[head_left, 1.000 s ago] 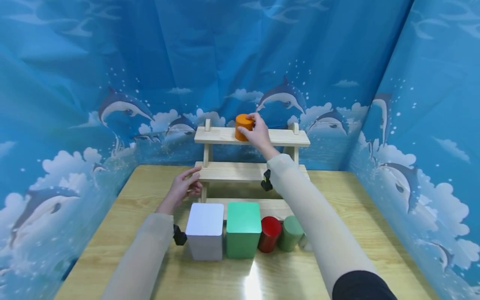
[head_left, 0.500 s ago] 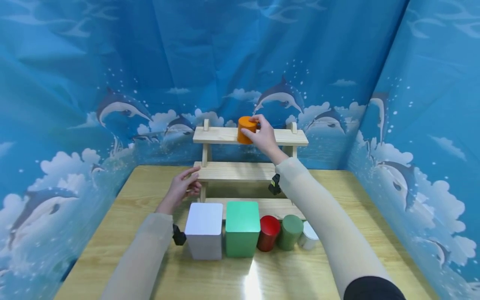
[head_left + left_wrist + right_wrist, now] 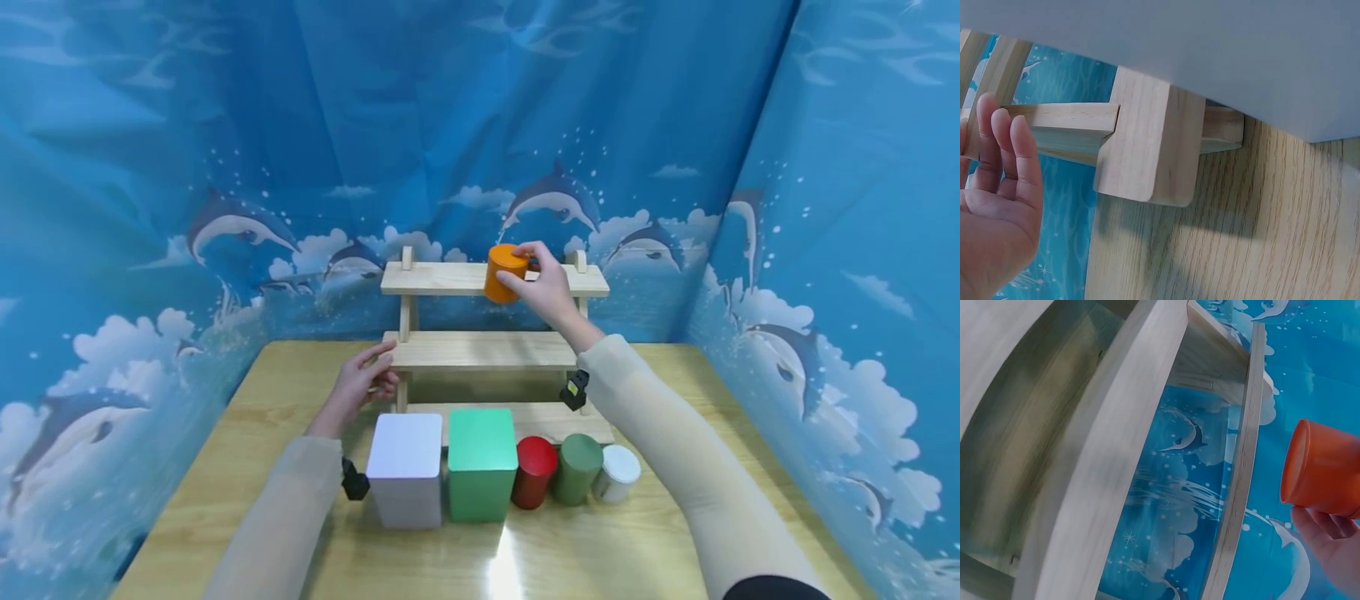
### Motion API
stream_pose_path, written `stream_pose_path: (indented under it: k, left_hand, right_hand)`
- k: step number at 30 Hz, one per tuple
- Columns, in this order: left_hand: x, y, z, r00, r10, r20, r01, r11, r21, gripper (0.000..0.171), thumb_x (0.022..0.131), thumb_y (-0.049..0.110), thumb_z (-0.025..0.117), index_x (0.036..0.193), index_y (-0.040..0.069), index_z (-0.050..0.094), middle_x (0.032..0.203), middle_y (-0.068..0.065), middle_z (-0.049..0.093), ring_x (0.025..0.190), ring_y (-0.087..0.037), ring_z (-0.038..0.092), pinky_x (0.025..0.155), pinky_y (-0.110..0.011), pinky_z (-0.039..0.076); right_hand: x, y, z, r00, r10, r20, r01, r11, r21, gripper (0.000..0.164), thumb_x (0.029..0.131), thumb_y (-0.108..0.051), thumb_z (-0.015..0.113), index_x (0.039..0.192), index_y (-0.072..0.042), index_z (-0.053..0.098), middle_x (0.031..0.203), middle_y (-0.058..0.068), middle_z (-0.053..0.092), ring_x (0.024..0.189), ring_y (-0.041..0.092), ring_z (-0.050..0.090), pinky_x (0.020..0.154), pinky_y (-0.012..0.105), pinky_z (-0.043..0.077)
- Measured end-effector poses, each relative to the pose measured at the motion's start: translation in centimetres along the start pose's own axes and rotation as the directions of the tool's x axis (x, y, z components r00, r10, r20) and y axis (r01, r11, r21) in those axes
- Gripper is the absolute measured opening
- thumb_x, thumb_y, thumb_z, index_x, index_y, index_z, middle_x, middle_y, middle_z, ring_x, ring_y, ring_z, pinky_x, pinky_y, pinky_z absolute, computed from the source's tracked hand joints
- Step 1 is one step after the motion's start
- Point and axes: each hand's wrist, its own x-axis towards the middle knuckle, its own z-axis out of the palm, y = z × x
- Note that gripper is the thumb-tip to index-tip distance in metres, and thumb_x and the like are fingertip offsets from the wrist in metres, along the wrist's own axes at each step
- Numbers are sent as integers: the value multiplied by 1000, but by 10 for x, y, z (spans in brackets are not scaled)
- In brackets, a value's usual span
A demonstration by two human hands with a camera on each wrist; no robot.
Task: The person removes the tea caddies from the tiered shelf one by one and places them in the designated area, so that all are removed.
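In the head view my right hand (image 3: pixel 551 287) grips an orange cylinder (image 3: pixel 506 275) from its right side, thumb in front and fingers behind. The cylinder overlaps the front edge of the top shelf (image 3: pixel 442 279) of a three-tier wooden stand. The right wrist view shows the cylinder (image 3: pixel 1322 469) with its flat end off the shelf edge, fingers under it. My left hand (image 3: pixel 360 383) is at the stand's left side, its fingertips right at the end of the middle shelf (image 3: pixel 480 350). In the left wrist view the left hand's fingers (image 3: pixel 1025 156) are nearly straight.
In front of the stand, a white box (image 3: pixel 405 475), a green box (image 3: pixel 480 475), a red cylinder (image 3: pixel 534 475), a green cylinder (image 3: pixel 577 471) and a small white cylinder (image 3: pixel 617 475) stand in a row on the wooden table (image 3: pixel 240 417). A blue dolphin-print curtain (image 3: pixel 420 125) encloses the back and sides.
My right hand has brought the orange cylinder rightward and toward me, from on the top shelf to in front of its edge. The left hand stays at the middle shelf's end.
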Motion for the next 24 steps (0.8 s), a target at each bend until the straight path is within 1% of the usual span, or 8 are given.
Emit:
stream_pose_path:
  k: [2, 4, 7, 9, 12, 15, 19, 24]
  left_hand:
    - [5, -6, -1, 1000, 9, -10, -9, 1000, 6, 48, 94, 32, 56, 138, 20, 46, 73, -4, 65, 62, -14, 61, 60, -30, 54]
    - [6, -8, -1, 1000, 19, -10, -19, 1000, 18, 49, 93, 34, 56, 139, 20, 45, 73, -3, 65, 63, -14, 61, 62, -32, 55]
    - [4, -7, -1, 1000, 11, -14, -10, 1000, 16, 48, 93, 33, 57, 138, 21, 46, 73, -4, 65, 63, -14, 61, 67, -37, 55]
    - [2, -4, -1, 1000, 11, 0, -11, 1000, 17, 48, 93, 32, 56, 139, 19, 45, 73, -4, 65, 63, -14, 61, 70, -40, 54]
    - [-4, 3, 2, 1000, 2, 12, -2, 1000, 3, 47, 95, 28, 54, 140, 17, 44, 73, -4, 65, 63, -14, 61, 74, -45, 53]
    - [-9, 9, 5, 1000, 0, 22, 0, 1000, -14, 46, 97, 23, 52, 141, 14, 42, 72, -5, 65, 63, -14, 61, 76, -46, 53]
    - [-6, 7, 6, 1000, -5, 17, 6, 1000, -29, 46, 96, 24, 53, 140, 15, 43, 72, -4, 65, 63, -15, 61, 75, -46, 53]
    - [2, -4, 2, 1000, -9, -17, 9, 1000, -4, 46, 94, 31, 55, 138, 20, 47, 73, -4, 65, 64, -15, 61, 78, -48, 52]
  right_hand:
    - [-7, 1, -5, 1000, 7, -3, -7, 1000, 2, 41, 86, -28, 68, 116, -9, 50, 122, 8, 51, 107, 24, 52, 82, 38, 51]
    - [-14, 2, -9, 1000, 13, -7, -13, 1000, 5, 42, 85, -28, 69, 116, -8, 50, 123, 8, 51, 106, 25, 52, 83, 40, 51]
    - [-24, 3, -17, 1000, 24, -2, -24, 999, 23, 42, 85, -26, 69, 117, -6, 50, 122, 10, 50, 106, 26, 52, 85, 41, 50]
    - [-31, 2, -22, 1000, 29, 4, -30, 999, 43, 41, 86, -22, 68, 118, -4, 49, 123, 12, 49, 107, 27, 52, 86, 41, 50]
    - [-44, -9, -30, 999, 31, 10, -32, 998, 61, 39, 87, -15, 66, 118, -1, 48, 124, 14, 48, 107, 29, 53, 87, 40, 50]
    - [-58, -21, -38, 1000, 21, 4, -21, 999, 49, 37, 88, -8, 64, 118, 3, 47, 123, 17, 49, 107, 32, 53, 86, 40, 51]
    - [-75, -28, -46, 1000, -1, -12, 1, 1000, 21, 35, 87, -4, 65, 116, 7, 48, 119, 20, 50, 106, 33, 54, 84, 39, 52]
    - [-93, -29, -60, 999, -27, -36, 27, 1000, 10, 36, 85, -3, 66, 115, 7, 49, 116, 20, 51, 105, 34, 55, 79, 28, 53]
